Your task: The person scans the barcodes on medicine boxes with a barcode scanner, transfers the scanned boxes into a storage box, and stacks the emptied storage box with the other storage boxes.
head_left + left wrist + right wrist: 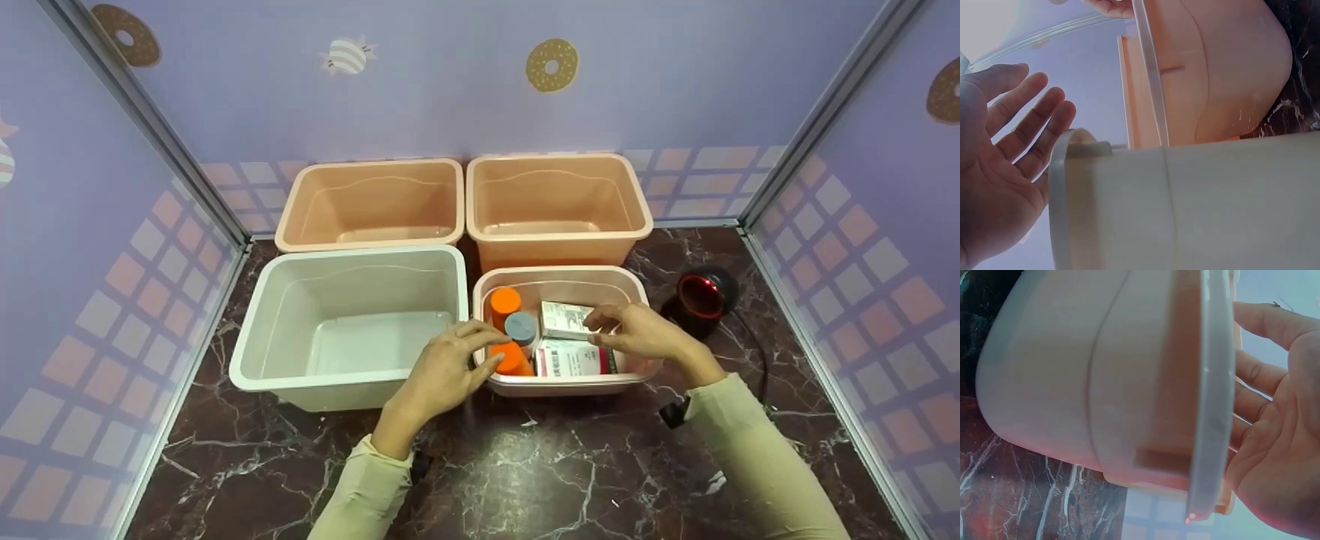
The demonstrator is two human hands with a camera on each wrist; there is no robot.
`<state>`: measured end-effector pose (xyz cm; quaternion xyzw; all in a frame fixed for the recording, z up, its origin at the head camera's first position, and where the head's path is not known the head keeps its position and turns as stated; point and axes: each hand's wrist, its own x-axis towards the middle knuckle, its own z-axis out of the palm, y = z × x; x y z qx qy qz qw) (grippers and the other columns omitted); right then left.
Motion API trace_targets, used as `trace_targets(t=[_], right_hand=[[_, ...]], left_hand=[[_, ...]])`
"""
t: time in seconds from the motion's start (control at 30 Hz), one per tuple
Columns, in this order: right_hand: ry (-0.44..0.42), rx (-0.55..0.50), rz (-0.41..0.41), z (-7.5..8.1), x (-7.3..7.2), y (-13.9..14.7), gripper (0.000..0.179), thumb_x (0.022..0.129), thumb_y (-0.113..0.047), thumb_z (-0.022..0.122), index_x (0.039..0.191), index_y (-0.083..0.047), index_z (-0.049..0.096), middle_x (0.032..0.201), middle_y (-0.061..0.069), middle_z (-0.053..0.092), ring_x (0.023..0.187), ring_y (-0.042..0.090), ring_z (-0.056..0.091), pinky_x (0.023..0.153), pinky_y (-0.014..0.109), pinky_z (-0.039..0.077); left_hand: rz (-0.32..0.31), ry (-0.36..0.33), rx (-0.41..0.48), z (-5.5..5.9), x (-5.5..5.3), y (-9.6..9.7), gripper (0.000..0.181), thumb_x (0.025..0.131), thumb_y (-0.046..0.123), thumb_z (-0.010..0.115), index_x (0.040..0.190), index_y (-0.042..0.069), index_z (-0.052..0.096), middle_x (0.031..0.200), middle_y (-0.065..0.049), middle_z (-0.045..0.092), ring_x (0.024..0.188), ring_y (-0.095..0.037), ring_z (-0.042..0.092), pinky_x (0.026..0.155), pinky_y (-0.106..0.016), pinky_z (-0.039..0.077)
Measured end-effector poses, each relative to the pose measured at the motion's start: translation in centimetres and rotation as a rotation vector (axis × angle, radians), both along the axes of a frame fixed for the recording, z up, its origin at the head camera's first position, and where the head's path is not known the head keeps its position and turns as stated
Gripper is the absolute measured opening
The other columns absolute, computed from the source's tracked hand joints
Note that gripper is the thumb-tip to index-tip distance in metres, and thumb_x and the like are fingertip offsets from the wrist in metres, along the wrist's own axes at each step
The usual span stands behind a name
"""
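Note:
In the head view, a small pale pink bin (562, 276) holds bottles and medicine boxes. My right hand (637, 330) reaches over its right side, thumb and bent fingers apart at the right end of a white box (562, 319). Below that box lies a white-and-magenta box (574, 358). My left hand (448, 364) hovers at the bin's left rim with fingers spread, their tips by the front orange-capped bottle (510, 358). Next to it stand a grey-capped bottle (520, 327) and another orange-capped bottle (505, 301). The rim covers the right fingertips in the right wrist view.
A larger pale green bin (345, 381) stands left of the small one. Two peach bins (375, 171) (559, 251) stand behind, against the patterned wall. At the right sits a black device with a red-lit ring (701, 296) and a cable (757, 349).

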<state>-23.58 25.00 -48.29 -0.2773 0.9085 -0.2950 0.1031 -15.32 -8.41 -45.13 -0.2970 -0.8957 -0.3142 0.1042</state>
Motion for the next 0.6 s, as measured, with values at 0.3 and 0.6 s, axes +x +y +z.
trace_targets(t=[0.3, 0.6], right_hand=[[0.023, -0.014, 0.041, -0.8, 0.0, 0.0, 0.027, 0.090, -0.021, 0.070, 0.110, -0.003, 0.070, 0.099, 0.005, 0.076, 0.093, 0.017, 0.069, 0.086, 0.048, 0.055], [-0.021, -0.026, 0.047, -1.3, -0.2, -0.2, 0.025, 0.090, -0.019, 0.069, 0.109, -0.003, 0.070, 0.096, 0.004, 0.076, 0.089, 0.014, 0.069, 0.081, 0.029, 0.055]], left_hand=[[-0.045, 0.022, -0.015, -0.4, 0.4, 1.0, 0.025, 0.094, 0.026, 0.069, 0.117, 0.017, 0.073, 0.115, 0.000, 0.069, 0.108, -0.021, 0.066, 0.092, -0.040, 0.055], [-0.070, 0.025, -0.039, -1.2, 0.5, 1.8, 0.026, 0.094, 0.025, 0.068, 0.119, 0.018, 0.072, 0.114, 0.003, 0.067, 0.108, -0.017, 0.066, 0.096, -0.037, 0.054]])
